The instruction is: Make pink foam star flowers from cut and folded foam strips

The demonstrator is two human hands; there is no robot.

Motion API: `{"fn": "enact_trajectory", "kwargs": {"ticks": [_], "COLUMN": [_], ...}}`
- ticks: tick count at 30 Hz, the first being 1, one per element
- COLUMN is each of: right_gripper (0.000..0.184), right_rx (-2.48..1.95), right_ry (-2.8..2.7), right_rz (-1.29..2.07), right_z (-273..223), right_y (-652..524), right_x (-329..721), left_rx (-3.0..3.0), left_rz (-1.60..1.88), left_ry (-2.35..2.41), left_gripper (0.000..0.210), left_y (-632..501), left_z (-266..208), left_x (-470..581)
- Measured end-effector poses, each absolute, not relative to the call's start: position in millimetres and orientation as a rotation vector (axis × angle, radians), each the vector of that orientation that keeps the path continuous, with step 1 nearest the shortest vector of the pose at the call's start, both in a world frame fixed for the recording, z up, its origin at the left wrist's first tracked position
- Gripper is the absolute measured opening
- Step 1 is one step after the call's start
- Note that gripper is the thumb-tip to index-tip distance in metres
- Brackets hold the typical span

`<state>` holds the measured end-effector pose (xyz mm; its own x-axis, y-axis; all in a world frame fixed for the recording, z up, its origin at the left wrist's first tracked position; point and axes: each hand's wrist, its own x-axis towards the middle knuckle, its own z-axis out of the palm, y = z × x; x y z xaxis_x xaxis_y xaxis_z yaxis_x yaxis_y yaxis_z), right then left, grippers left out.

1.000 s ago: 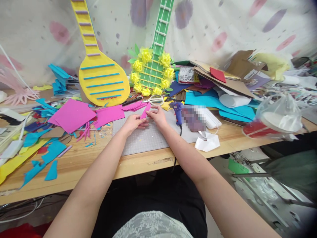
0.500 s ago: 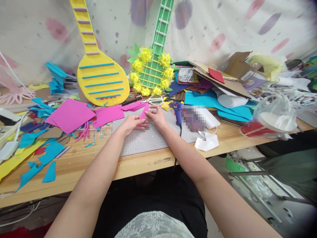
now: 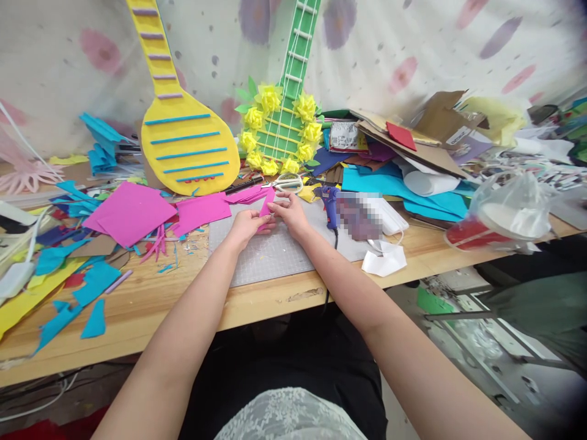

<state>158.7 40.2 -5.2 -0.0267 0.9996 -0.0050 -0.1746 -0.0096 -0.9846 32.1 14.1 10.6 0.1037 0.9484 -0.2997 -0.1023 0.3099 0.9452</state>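
Between my hands is a small magenta paper strip [image 3: 266,203], held upright over the grey cutting mat [image 3: 257,266]. My left hand [image 3: 247,227] pinches its lower part from the left. On the other side my right hand [image 3: 290,212] grips its edge between thumb and fingers. Just behind the hands lie white-handled scissors [image 3: 293,182] and a stack of magenta strips [image 3: 245,195]. A larger magenta sheet [image 3: 204,212] rests left of the mat. To the right of my right hand lies a blue glue gun [image 3: 329,208].
A yellow paper instrument [image 3: 190,143] and a green one with yellow flowers [image 3: 284,125] lean against the curtain. Blue scraps [image 3: 96,283] and magenta squares [image 3: 131,214] lie left. Cardboard [image 3: 408,143], a white mask [image 3: 384,260] and a bagged red cup [image 3: 495,220] are right.
The magenta strip stays between both hands, its lower part now showing between my left fingers. My fingers have shifted slightly on it, and the view has moved a little.
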Motion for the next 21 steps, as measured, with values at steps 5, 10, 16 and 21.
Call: {"fn": "enact_trajectory", "kwargs": {"ticks": [5,10,16,21], "right_gripper": [0.047,0.045,0.046,0.049], "right_rx": [-1.057,-1.021,-0.986,-0.976], "right_ry": [-1.071,-1.088,-1.079,-1.088], "right_rz": [1.338,1.368,1.411,1.418], "right_z": [-6,-8,-8,-9], "right_y": [39,39,38,38], "right_x": [160,161,162,162], "left_rx": [0.953,0.989,0.969,0.955], "left_rz": [0.877,0.816,0.817,0.874], "left_ry": [1.157,1.15,1.125,1.129], "left_gripper": [0.015,0.014,0.011,0.017], "left_y": [12,11,11,8], "left_z": [12,13,14,17], "left_x": [26,23,20,24]}}
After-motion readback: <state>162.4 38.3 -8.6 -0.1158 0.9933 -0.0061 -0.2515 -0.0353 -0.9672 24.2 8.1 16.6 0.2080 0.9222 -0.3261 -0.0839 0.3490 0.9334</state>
